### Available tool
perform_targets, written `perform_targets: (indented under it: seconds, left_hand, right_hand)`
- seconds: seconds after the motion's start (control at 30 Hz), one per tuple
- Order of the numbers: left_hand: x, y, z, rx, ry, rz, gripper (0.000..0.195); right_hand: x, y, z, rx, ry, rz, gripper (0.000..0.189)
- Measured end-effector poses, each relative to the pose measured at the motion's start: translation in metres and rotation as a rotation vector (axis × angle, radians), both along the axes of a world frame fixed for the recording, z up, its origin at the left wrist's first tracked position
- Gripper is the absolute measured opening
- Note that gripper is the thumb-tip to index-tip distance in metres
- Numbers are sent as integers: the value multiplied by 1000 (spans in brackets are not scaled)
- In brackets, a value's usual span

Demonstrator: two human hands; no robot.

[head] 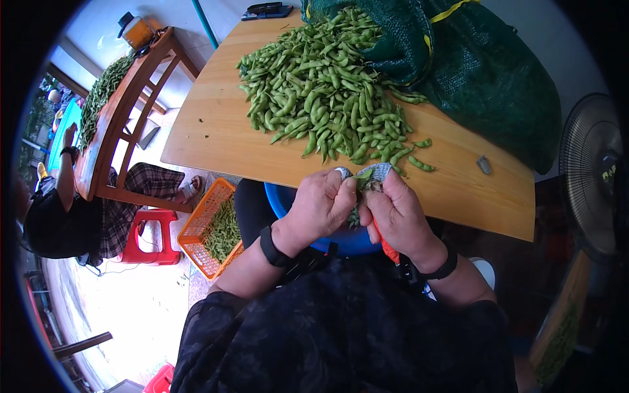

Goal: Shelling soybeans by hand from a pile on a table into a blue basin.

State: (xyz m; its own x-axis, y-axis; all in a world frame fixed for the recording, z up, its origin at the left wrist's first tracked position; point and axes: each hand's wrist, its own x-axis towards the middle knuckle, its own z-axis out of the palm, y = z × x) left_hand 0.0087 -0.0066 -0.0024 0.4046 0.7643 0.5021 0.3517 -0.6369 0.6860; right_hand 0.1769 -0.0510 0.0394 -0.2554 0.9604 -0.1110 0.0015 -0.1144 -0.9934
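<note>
Both my hands meet just past the near edge of a wooden table [221,132], above a blue basin [276,199]. My left hand [322,201] pinches a green bean pod [364,178] at its fingertips, with grey cloth-like wrapping on a finger. My right hand [398,211] has its fingers closed round the handle of a red-handled tool [386,243], whose working end is hidden; grey wrapping shows by its thumb. Beyond them lies a large heap of green bean pods [324,88], with a few loose pods near my right hand.
A green mesh sack [491,88] slumps at the table's right, near a small grey scrap [483,165]. An orange crate [209,228] of pods stands on the floor at left. Another person [64,216] sits beside a second table [98,157]. A fan [592,167] stands at right.
</note>
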Motion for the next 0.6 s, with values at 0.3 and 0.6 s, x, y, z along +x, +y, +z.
perform_targets:
  seconds: [0.3,0.6]
  left_hand:
    - [7,-9,0,-704,-402,-200,25]
    - [-14,-19,-15,-447,-29,-103,18]
  right_hand:
    - [-3,2,-16,968,-821,-105,19]
    - [19,4,-22,683,-642,-140,18]
